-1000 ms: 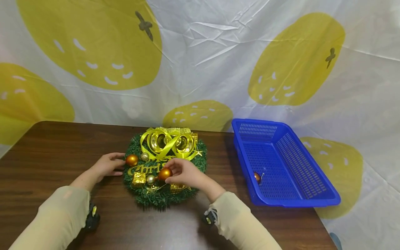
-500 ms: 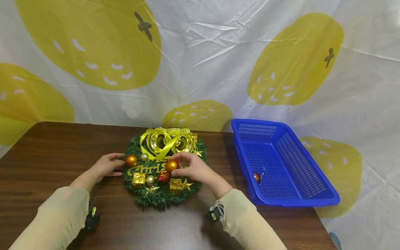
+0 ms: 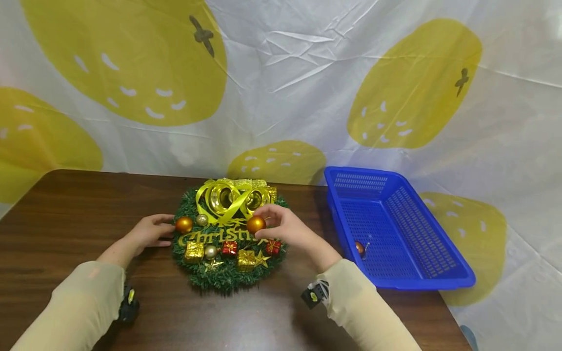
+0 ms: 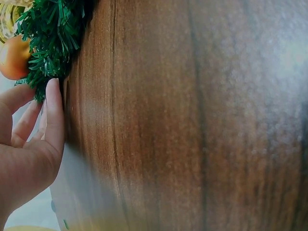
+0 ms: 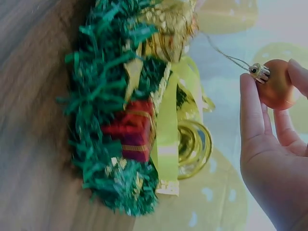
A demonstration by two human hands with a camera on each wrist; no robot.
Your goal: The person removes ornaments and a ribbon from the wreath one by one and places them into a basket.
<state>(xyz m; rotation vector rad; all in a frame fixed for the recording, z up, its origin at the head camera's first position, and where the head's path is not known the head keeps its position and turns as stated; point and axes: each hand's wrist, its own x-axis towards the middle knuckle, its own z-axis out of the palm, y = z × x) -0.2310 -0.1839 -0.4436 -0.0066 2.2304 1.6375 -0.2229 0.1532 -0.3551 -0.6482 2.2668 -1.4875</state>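
Note:
My right hand (image 3: 287, 228) pinches an orange Christmas bauble (image 3: 256, 224) above the right side of a green tinsel wreath (image 3: 224, 282). In the right wrist view, the bauble (image 5: 278, 86) shows a gold cap and a thin hanging loop, apart from the wreath. Beside the wreath's left edge lies my left hand (image 3: 149, 233), its fingers spread and fairly straight. The left wrist view has its fingertips at the tinsel (image 4: 53, 45), close to another orange bauble (image 4: 13, 57). Golden bells (image 3: 221, 196) with yellow ribbon top the wreath, over gold lettering (image 3: 215, 237).
A blue plastic basket (image 3: 423, 282) stands on the right of the brown wooden table (image 3: 219, 324), with one small orange bauble (image 3: 359, 248) inside. Gold and red gift boxes (image 3: 229, 248) and stars sit on the wreath. A patterned cloth (image 3: 281, 97) hangs behind.
My right hand has carried the orange bauble right and away from me across the wreath, uncovering the red gift boxes and a star. My left hand has stayed in place.

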